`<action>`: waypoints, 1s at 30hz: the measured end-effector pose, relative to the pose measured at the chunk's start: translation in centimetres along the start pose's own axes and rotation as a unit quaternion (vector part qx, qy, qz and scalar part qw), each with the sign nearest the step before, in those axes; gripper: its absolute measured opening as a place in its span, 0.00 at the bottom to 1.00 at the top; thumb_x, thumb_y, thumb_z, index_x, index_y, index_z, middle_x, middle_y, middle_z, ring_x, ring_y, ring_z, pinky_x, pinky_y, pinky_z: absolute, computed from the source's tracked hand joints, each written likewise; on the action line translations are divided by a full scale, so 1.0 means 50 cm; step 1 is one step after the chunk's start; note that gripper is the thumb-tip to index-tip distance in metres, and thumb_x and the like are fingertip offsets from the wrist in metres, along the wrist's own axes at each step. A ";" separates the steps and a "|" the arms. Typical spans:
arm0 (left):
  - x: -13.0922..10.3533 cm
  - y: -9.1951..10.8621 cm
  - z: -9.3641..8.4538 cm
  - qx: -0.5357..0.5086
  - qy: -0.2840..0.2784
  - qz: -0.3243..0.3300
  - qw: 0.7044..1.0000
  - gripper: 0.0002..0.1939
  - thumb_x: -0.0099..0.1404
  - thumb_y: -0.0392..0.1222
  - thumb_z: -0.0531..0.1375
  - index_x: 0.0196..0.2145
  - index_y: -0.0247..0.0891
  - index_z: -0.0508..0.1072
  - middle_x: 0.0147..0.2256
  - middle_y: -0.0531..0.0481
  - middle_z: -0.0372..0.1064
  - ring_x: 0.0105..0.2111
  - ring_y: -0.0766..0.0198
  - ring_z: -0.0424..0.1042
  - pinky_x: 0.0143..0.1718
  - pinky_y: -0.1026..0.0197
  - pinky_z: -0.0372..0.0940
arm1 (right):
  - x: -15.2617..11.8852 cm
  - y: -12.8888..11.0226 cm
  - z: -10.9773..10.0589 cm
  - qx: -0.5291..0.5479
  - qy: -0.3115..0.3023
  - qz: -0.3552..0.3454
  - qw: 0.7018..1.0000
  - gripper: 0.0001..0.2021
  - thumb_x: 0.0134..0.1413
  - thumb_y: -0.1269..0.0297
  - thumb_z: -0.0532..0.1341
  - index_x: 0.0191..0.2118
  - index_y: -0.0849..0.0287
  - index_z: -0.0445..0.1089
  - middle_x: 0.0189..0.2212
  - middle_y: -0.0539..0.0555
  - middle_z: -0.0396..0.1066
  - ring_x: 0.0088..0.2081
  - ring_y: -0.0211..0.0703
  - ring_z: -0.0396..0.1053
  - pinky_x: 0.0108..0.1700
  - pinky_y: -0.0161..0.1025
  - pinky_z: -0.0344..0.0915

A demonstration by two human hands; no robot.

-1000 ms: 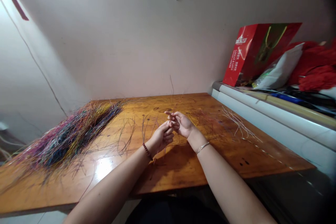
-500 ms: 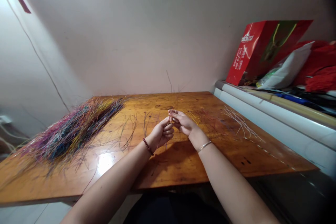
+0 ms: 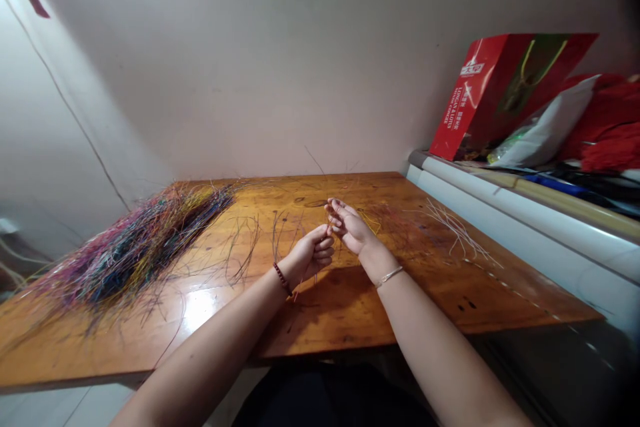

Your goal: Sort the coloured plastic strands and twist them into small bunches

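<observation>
My left hand [image 3: 314,252] is closed in a fist over the middle of the table, its thumb and forefinger pinching a few thin wires. Reddish and pale wire ends [image 3: 296,296] hang out below this hand. Just above and to the right, my right hand [image 3: 349,225] has its fingers bent round the upper part of the same wires. One dark thin wire [image 3: 315,160] sticks up past the fingertips and leans left. The exact grip of the right fingertips is too small to make out well.
A big heap of multicoloured wires [image 3: 150,240] covers the left of the wooden table [image 3: 350,320]. Loose dark wires [image 3: 245,247], yellow wires [image 3: 370,221] and white wires [image 3: 463,233] lie about. At right, a red paper bag [image 3: 463,100] stands on a white ledge [image 3: 525,233].
My right hand has shifted slightly up from the left thumb, and its fingers have straightened a little. The upright wire now leans further left. My left hand stays closed, slightly lower.
</observation>
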State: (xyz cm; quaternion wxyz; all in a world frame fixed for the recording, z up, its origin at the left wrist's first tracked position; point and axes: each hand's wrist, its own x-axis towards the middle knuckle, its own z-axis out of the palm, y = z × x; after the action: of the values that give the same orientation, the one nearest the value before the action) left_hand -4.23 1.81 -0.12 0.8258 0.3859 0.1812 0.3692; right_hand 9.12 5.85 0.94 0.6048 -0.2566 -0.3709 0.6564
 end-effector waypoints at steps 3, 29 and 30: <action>0.001 -0.003 -0.003 0.007 -0.008 -0.004 1.000 0.09 0.64 0.43 0.56 0.31 0.37 0.59 0.17 0.61 0.37 0.14 0.75 0.38 0.15 0.72 0.37 | -0.002 -0.005 0.004 -0.006 0.004 -0.004 1.000 0.14 0.43 0.59 0.67 0.38 0.55 0.70 0.31 0.48 0.68 0.18 0.26 0.47 0.16 0.27 0.43; 0.002 -0.007 -0.002 0.020 -0.024 -0.028 0.999 0.08 0.63 0.42 0.57 0.31 0.37 0.61 0.17 0.61 0.39 0.14 0.75 0.40 0.14 0.71 0.36 | -0.008 -0.093 -0.032 0.034 0.130 -0.169 0.977 0.17 0.57 0.52 0.55 0.25 0.56 0.51 0.16 0.42 0.41 0.18 0.32 0.45 0.23 0.29 0.54; 0.005 -0.004 -0.007 0.007 -0.009 -0.013 1.000 0.08 0.63 0.41 0.57 0.30 0.37 0.61 0.17 0.61 0.38 0.14 0.75 0.39 0.14 0.71 0.36 | -0.010 -0.101 -0.037 0.044 0.116 -0.163 0.979 0.16 0.58 0.55 0.54 0.24 0.56 0.50 0.16 0.42 0.41 0.17 0.31 0.43 0.21 0.29 0.52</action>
State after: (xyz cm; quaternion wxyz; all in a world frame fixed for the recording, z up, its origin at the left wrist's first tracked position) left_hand -4.21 2.09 -0.50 0.8296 0.3922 0.1818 0.3535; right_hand 13.70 5.64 3.81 0.7534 -0.2403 -0.3053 0.5305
